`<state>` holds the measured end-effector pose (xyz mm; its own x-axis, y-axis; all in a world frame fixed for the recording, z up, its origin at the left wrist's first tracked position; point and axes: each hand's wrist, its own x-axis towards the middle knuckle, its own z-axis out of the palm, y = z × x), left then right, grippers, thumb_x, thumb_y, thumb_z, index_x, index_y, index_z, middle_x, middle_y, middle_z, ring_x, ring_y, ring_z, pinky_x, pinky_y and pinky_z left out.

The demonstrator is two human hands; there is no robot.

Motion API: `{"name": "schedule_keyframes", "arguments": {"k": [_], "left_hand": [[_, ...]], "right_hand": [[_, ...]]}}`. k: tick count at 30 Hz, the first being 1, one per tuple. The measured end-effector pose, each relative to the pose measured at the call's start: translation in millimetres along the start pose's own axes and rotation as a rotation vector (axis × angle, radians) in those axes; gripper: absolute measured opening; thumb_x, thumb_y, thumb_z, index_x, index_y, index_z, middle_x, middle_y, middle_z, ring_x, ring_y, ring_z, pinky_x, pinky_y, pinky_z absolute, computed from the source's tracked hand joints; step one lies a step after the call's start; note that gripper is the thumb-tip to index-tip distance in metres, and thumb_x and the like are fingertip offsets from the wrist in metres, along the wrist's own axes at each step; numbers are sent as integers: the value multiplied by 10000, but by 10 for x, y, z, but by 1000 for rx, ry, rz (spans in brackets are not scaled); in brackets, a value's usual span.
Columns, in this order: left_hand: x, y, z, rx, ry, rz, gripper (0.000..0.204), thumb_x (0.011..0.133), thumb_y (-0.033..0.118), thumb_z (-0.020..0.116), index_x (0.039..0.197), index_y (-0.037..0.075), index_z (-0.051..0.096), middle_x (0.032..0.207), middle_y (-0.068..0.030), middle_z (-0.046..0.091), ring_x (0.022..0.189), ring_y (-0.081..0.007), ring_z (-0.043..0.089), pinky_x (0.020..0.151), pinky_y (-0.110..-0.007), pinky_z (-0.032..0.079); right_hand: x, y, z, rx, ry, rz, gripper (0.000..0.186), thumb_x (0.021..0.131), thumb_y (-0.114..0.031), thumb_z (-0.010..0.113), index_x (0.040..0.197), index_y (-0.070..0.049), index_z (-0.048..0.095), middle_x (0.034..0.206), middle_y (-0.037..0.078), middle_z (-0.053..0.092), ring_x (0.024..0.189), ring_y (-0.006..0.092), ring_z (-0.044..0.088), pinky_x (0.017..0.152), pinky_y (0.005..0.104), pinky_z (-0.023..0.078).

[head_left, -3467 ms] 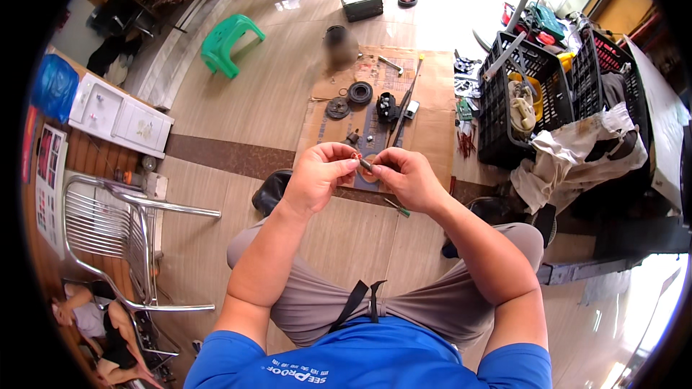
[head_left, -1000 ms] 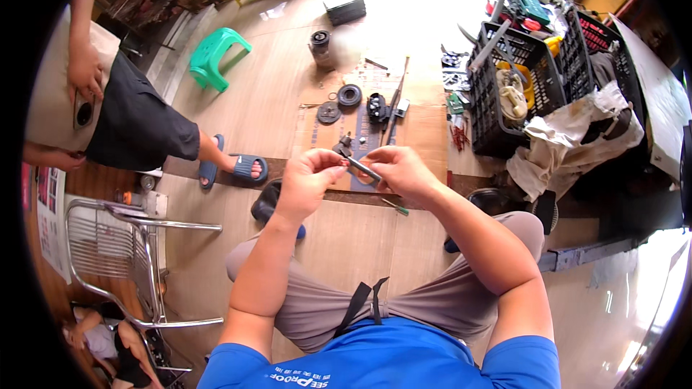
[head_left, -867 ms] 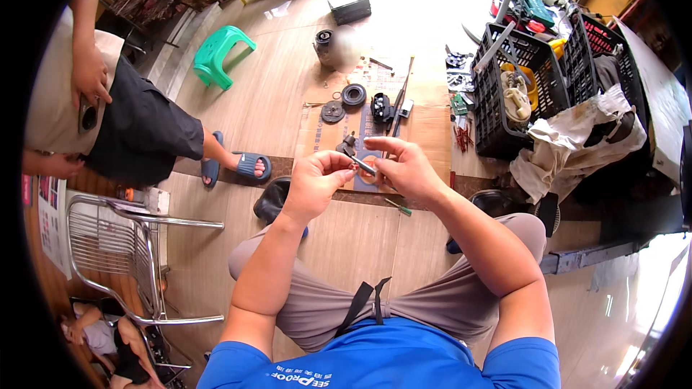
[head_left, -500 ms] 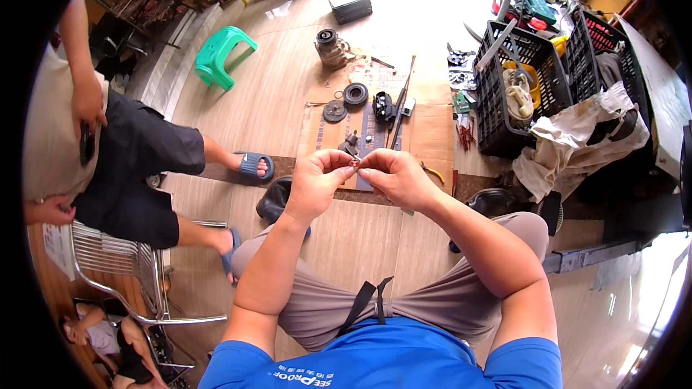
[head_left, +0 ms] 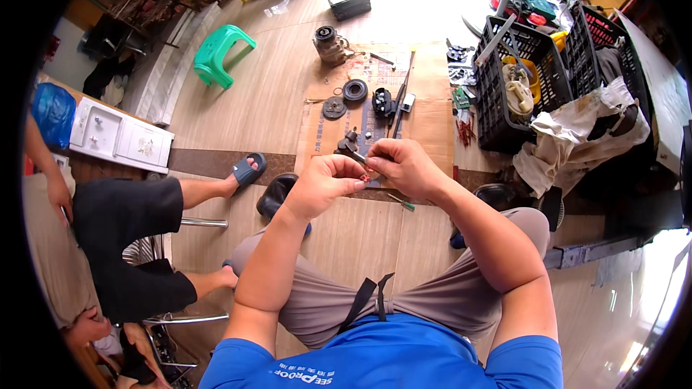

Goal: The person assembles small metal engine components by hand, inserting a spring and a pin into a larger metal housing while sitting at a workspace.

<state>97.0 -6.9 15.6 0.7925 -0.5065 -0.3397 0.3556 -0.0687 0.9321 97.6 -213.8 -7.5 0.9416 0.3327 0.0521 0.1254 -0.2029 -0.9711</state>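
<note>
Pinching a small red piece (head_left: pixel 365 178) in our left hand (head_left: pixel 319 186), our right hand's (head_left: pixel 409 167) hold unclear, we could drop it past the cardboard's (head_left: pixel 429 126) near edge if the pinch slips.

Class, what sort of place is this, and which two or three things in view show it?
Probably a small repair workshop: a dark disc lies on flattened cardboard, a bulky metal machine part stands near the cardboard's edge, and a black plastic crate holds jumbled items.
</note>
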Motion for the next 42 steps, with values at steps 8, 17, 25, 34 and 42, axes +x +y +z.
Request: {"name": "schedule_keyframes", "arguments": {"k": [8, 17, 25, 34, 42], "left_hand": [[62, -75, -98, -321, 154, 124, 91, 857, 13, 650, 944, -6, 632, 840, -55, 663, 682, -114, 602, 642, -243, 497], [36, -71, 11, 192, 350, 96, 116, 835, -14, 666, 950, -22, 653, 864, -41, 680, 755, -72, 611, 657, -206, 485], [-37, 55, 24, 40, 4, -12, 125, 826, -34, 661, 950, -28, 650, 869, -50, 676, 776, -89, 618, 698, -222, 501], [44, 11, -189, -387, 210, 157, 131, 863, -1, 645, 991, 8, 619, 873, -51, 658, 722, -113, 609, 670, -241, 510], [25, -43, -147, -295, 212, 117, 122, 856, 11, 660, 974, 1, 629, 875, -47, 667, 729, -93, 609, 664, -222, 501]], "right_hand": [[-30, 138, 155, 271, -18, 232, 160, 879, -144, 628, 888, 15, 642, 669, 78, 584, 635, 106, 513, 596, 289, 452], [-40, -172, 32, -18, 17, -73, 140, 860, -127, 637, 893, 8, 629, 743, 189, 622, 654, 244, 611, 625, 350, 484], [26, 52, -82, 58, 15, 113, 120, 906, -95, 594, 888, 20, 620, 741, 70, 646, 692, 91, 556, 642, 280, 474], [-20, 134, -31, 348, -133, 422, 206, 923, -158, 568, 798, 0, 608, 652, 3, 553, 524, 80, 473, 480, 238, 375], [-2, 30, -11, 187, -17, 306, 224, 955, -129, 551, 1128, 1, 613, 729, 21, 619, 647, 82, 591, 576, 213, 463]]}}
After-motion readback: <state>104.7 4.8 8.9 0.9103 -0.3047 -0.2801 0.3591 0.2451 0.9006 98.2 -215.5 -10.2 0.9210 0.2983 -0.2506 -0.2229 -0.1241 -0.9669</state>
